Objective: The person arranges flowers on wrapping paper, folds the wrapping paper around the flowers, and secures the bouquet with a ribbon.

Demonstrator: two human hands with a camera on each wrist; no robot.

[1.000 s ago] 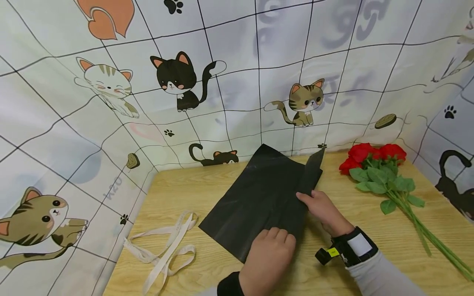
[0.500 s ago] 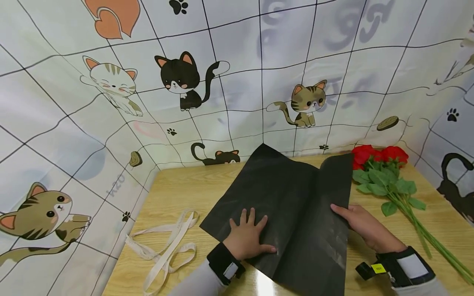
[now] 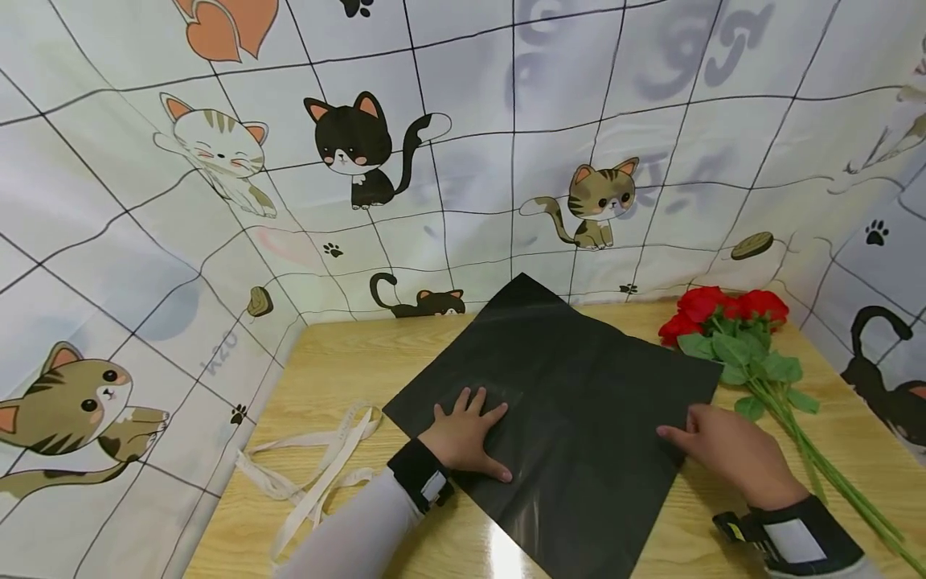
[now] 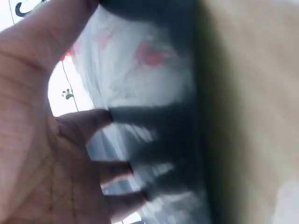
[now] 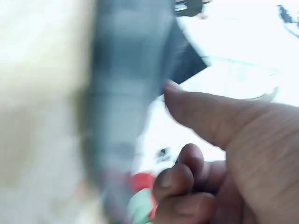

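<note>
A glossy black sheet of wrapping paper [image 3: 579, 402] lies spread at an angle on the table, one corner toward the back wall. With fingers spread, my left hand [image 3: 463, 434] rests flat on its left part. The left wrist view shows the fingers reaching across the shiny sheet [image 4: 163, 121]. My right hand [image 3: 738, 454] is at the sheet's right edge, thumb on or just over it. In the right wrist view the thumb [image 5: 205, 109] is extended at the blurred sheet, and the other fingers hang loosely curled with a gap between them and the thumb.
Red roses [image 3: 723, 310] with green leaves and long stems lie on the right of the wooden table [image 3: 347, 362], near the sheet's right corner. A loose cream ribbon [image 3: 325, 470] lies at the left. A cat-print cloth [image 3: 470, 177] hangs behind.
The folded-over right part of the sheet has been opened out to the right and now lies nearly flat. My left hand has gone from curled to spread on it; the right hand moved right.
</note>
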